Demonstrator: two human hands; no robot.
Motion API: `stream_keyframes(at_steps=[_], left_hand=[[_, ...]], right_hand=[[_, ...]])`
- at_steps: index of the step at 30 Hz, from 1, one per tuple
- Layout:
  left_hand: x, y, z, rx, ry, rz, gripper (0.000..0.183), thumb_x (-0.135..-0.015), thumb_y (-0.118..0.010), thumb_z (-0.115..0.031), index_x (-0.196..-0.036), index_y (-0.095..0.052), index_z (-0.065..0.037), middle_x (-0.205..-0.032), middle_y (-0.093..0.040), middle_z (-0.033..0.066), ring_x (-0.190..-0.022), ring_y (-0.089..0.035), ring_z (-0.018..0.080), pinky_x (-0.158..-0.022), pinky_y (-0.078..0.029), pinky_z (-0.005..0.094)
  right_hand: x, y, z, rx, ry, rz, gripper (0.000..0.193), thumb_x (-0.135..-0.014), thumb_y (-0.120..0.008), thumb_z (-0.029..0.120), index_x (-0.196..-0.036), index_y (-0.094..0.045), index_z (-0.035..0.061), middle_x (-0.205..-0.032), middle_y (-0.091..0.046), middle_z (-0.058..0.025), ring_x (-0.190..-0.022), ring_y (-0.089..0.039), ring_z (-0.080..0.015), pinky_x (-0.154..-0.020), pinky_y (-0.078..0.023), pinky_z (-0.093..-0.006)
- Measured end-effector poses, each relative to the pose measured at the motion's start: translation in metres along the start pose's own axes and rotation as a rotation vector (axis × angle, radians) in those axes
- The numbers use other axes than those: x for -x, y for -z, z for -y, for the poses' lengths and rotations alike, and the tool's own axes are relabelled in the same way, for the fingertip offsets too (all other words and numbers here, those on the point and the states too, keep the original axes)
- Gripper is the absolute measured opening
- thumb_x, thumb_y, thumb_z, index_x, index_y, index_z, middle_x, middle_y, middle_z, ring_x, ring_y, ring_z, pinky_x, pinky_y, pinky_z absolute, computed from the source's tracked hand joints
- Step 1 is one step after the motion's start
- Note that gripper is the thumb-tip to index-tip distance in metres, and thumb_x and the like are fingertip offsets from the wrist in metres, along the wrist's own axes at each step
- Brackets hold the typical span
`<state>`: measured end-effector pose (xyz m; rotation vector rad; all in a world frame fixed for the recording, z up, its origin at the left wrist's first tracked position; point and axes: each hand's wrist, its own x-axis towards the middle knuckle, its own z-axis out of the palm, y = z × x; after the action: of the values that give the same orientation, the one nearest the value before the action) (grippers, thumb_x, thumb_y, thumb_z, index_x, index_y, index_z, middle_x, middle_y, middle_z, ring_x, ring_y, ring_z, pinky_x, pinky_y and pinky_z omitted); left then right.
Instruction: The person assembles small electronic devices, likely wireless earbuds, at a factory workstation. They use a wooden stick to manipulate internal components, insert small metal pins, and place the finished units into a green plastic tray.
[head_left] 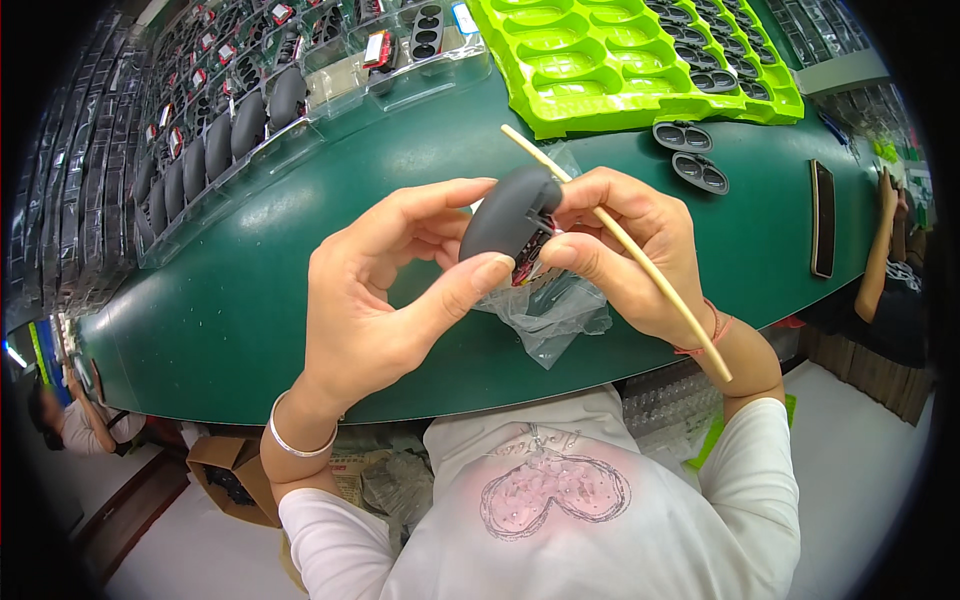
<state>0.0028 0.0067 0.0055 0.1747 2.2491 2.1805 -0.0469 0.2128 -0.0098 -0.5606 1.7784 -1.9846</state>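
Dark grey oval shell [508, 213] tilted, held above green table, beside thin wooden stick [620, 240]

The shell [508, 212] is dark grey, the stick [620, 237] pale tan, the table [250, 300] deep green, the moulded tray [610, 60] lime green.

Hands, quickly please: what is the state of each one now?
Left hand: closed on the grey shell, thumb and fingers around it.
Right hand: closed, holding the thin wooden stick and touching the shell.
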Motion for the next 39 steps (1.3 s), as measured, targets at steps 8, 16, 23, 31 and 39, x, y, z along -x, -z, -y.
stream_keyframes(at_steps=[8,16,23,31,39], left_hand=[[-0.048,0.049,0.003,-0.632,-0.212,-0.509,0.035,-0.076,-0.076,-0.010,-0.107,-0.064,0.000,-0.080,-0.065,0.0028,-0.067,-0.055,0.0062,-0.066,-0.046,0.0207],[-0.088,0.073,0.028,-1.170,-0.089,-0.623,0.029,-0.073,-0.075,-0.029,-0.091,-0.065,-0.007,-0.071,-0.066,0.0033,-0.067,-0.061,0.0190,-0.063,-0.048,0.0325],[-0.081,0.067,0.037,-1.447,-0.438,-0.633,0.021,-0.077,-0.074,-0.025,-0.082,-0.067,-0.006,-0.074,-0.066,0.0031,-0.077,-0.057,0.0219,-0.066,-0.047,0.0352],[-0.078,0.067,0.036,-1.361,-0.369,-0.654,0.017,-0.079,-0.074,-0.024,-0.079,-0.071,-0.007,-0.078,-0.067,0.0036,-0.081,-0.057,0.0222,-0.073,-0.045,0.0335],[-0.117,0.062,0.032,-1.429,-0.382,-0.478,0.031,-0.073,-0.074,-0.035,-0.070,-0.071,-0.004,-0.097,-0.062,0.0147,-0.099,-0.049,0.0329,-0.087,-0.041,0.0386]], right_hand=[[-0.003,-0.004,-0.003,-0.016,0.069,-0.080,0.026,-0.091,-0.060,0.005,-0.117,-0.059,-0.0005,-0.105,-0.066,-0.0104,-0.088,-0.063,-0.0121,-0.070,-0.052,-0.0232],[-0.002,-0.002,0.000,0.081,0.066,-0.031,0.024,-0.090,-0.056,0.000,-0.115,-0.059,0.0001,-0.106,-0.067,-0.0104,-0.084,-0.063,-0.0114,-0.072,-0.051,-0.0237],[0.001,-0.004,-0.001,0.080,0.100,-0.058,0.024,-0.088,-0.058,-0.002,-0.111,-0.062,0.0004,-0.102,-0.069,-0.0100,-0.083,-0.065,-0.0128,-0.071,-0.051,-0.0246],[0.002,-0.006,-0.004,0.135,0.196,-0.057,0.022,-0.087,-0.058,-0.001,-0.109,-0.063,0.0011,-0.095,-0.070,-0.0091,-0.075,-0.066,-0.0131,-0.067,-0.051,-0.0248],[0.000,-0.002,-0.004,0.191,0.246,-0.059,0.022,-0.087,-0.059,-0.001,-0.109,-0.063,0.0019,-0.095,-0.070,-0.0105,-0.072,-0.066,-0.0163,-0.066,-0.052,-0.0265]])
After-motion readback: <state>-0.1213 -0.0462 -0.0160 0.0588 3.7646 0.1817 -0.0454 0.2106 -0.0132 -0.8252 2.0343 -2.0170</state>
